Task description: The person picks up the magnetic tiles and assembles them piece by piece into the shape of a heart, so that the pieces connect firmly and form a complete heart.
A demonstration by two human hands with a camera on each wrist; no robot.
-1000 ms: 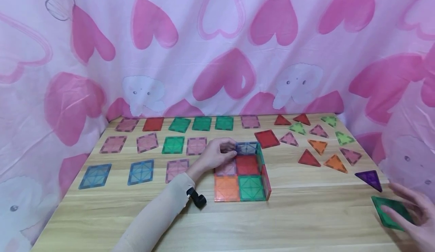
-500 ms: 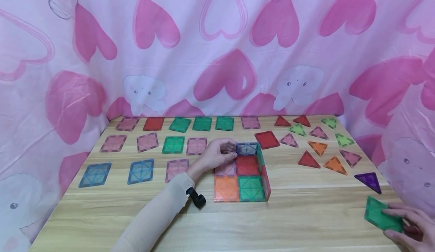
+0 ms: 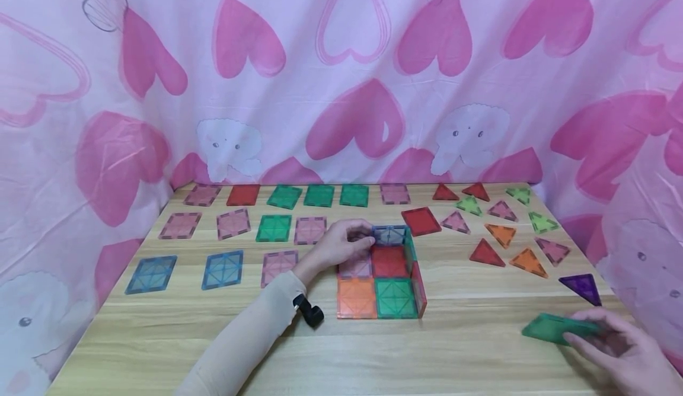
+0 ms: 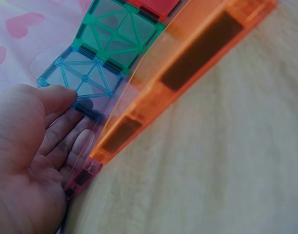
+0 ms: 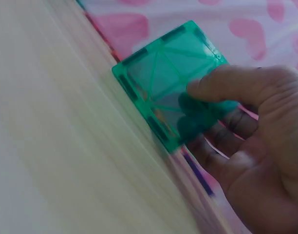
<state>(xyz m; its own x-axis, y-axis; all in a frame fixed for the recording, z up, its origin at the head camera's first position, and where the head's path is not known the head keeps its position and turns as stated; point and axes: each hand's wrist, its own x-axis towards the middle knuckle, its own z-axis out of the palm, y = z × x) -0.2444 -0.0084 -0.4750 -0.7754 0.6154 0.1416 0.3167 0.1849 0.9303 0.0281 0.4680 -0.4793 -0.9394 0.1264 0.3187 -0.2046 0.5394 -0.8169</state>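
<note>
My right hand (image 3: 621, 345) pinches a green square magnetic tile (image 3: 557, 328) between thumb and fingers, tilted over the right front of the table. In the right wrist view, the thumb lies across one face of this green tile (image 5: 163, 83). My left hand (image 3: 341, 243) pinches a blue magnetic tile (image 4: 85, 75) standing upright at the back of a flat two-by-two base. Red (image 3: 389, 262), orange (image 3: 356, 298) and green (image 3: 396, 298) squares show in that base; its pink square (image 3: 356, 265) is partly hidden by the hand. A green tile (image 4: 117, 34) and a red tile (image 3: 418, 289) stand along its right side.
Loose square tiles, such as a blue one (image 3: 222, 270) and a red one (image 3: 421, 221), lie left of and behind the base. Several triangle tiles, including a purple one (image 3: 581, 289), lie at the right. A pink heart-print curtain (image 3: 352, 117) hangs behind the table.
My right hand has moved left from the table's right edge, carrying the green tile and tilting it. My left hand has stayed on the blue tile.
</note>
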